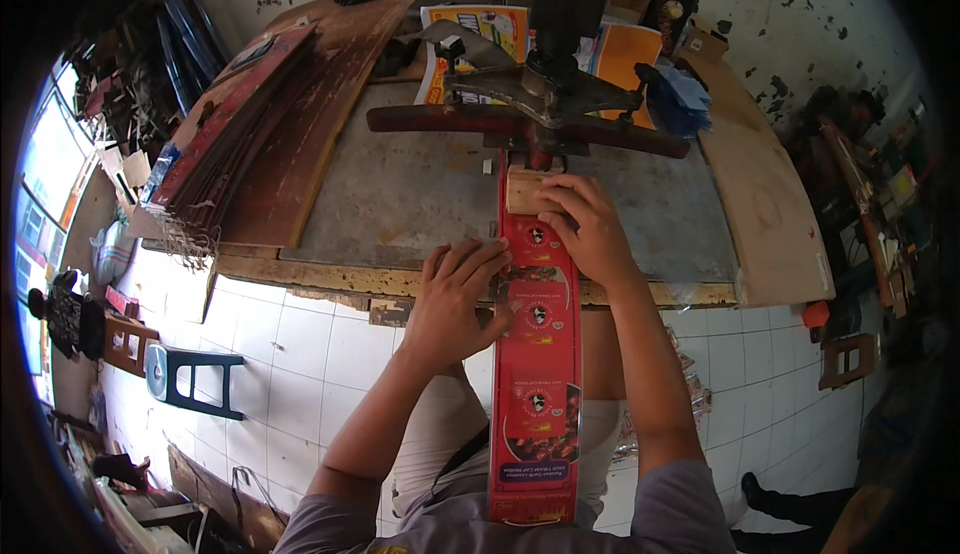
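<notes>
A long red printed strip (pixel 538 359) with round emblems and food pictures runs from under a dark metal hand press (pixel 540 94) over the table's front edge towards my lap. I cannot tell whether it is one sheet or a stack. On its far end sits a light wooden block (pixel 523 194), just below the press's foot. My right hand (pixel 590 229) is closed on the block's right side, with the fingertips on top. Against the strip's left edge rests my left hand (pixel 455 294), its fingers stretched out and the thumb touching the strip.
The worktable has a grey metal top (pixel 380 174). Brown boards (pixel 340 84) and dark red strips lie at its left, another board (pixel 770 204) at its right. Coloured printed sheets (pixel 625 59) stand behind the press. A stool (pixel 195 379) is on the tiled floor. A person's leg (pixel 790 519) shows at lower right.
</notes>
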Motion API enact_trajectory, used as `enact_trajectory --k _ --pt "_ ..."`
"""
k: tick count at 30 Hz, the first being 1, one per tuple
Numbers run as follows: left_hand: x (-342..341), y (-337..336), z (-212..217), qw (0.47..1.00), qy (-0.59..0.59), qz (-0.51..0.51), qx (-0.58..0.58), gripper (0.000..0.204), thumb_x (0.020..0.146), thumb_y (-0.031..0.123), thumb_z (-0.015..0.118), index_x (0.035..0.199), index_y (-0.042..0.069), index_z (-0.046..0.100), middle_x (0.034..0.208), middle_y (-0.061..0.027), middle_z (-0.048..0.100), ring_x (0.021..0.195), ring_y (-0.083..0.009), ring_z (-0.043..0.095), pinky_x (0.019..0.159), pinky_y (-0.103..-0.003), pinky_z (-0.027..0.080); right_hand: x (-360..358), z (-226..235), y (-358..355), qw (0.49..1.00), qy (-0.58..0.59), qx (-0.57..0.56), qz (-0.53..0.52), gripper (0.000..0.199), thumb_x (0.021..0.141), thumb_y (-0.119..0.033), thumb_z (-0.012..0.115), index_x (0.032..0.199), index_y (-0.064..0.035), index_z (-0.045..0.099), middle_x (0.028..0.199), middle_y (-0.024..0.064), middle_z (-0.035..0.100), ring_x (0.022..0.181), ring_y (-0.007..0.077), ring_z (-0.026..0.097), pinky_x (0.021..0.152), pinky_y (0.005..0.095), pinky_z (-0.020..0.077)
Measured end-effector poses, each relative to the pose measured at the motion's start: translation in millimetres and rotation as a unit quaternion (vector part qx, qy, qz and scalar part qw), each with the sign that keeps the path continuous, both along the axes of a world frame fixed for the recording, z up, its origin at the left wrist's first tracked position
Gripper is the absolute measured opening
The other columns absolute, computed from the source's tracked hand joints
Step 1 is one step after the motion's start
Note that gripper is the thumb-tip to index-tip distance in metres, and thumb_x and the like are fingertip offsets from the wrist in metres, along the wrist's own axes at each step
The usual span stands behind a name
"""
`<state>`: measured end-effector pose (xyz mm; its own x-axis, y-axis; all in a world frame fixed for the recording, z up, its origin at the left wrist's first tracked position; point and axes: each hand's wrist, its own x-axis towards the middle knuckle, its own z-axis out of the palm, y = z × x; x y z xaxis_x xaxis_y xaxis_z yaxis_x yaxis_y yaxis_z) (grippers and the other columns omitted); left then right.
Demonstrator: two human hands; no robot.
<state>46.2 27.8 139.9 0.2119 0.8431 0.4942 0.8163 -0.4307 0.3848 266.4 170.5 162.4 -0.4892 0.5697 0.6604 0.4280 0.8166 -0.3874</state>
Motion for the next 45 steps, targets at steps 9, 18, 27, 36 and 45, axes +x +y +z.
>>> enact_trajectory --k 9,18,27,36,45 --pt "0 1 1 1.0 0.003 0.0 0.001 0.064 0.084 0.031 0.078 0.142 0.009 0.065 0.152 -0.0066 0.063 0.145 -0.0319 0.052 0.124 -0.058 0.033 1 0 2 1.0 0.002 0.002 -0.007 0.026 0.092 -0.009 0.081 0.116 -0.005 0.074 0.128 0.0062 0.069 0.122 0.0314 0.064 0.103 0.0461 0.0534" --pt "3 0 6 1.0 0.011 0.0 0.0 0.061 0.085 0.029 0.081 0.14 0.009 0.067 0.152 -0.0064 0.064 0.144 -0.0333 0.054 0.123 -0.056 0.034 24 -10 15 0.987 0.085 -0.042 -0.13 0.019 0.095 -0.008 0.073 0.114 -0.0067 0.074 0.12 0.0105 0.069 0.115 0.0348 0.064 0.099 0.0464 0.052" --pt "6 0 10 1.0 0.022 -0.002 -0.014 0.061 0.086 0.027 0.08 0.142 0.007 0.066 0.154 -0.0063 0.064 0.144 -0.0357 0.053 0.124 -0.054 0.034 27 -32 18 0.974 -0.095 -0.019 -0.204 0.033 0.094 -0.009 0.069 0.126 -0.0103 0.075 0.126 0.0091 0.066 0.125 0.0315 0.058 0.106 0.0485 0.0454" --pt "7 0 9 1.0 0.028 -0.004 0.0 0.062 0.087 0.027 0.08 0.143 0.007 0.066 0.155 -0.0064 0.063 0.144 -0.0357 0.053 0.123 -0.053 0.034 26 -35 18 0.973 -0.112 0.007 -0.201 0.031 0.095 -0.01 0.069 0.125 -0.0097 0.077 0.126 0.0078 0.066 0.123 0.0292 0.059 0.105 0.0469 0.0459" --pt "6 -1 10 0.999 0.035 0.001 -0.01 0.061 0.087 0.026 0.08 0.144 0.008 0.066 0.156 -0.0056 0.062 0.145 -0.0346 0.052 0.124 -0.052 0.034 24 -33 17 0.974 -0.11 0.016 -0.199 0.032 0.095 -0.011 0.069 0.127 -0.0088 0.076 0.126 0.0071 0.066 0.122 0.0285 0.06 0.104 0.0463 0.0464"
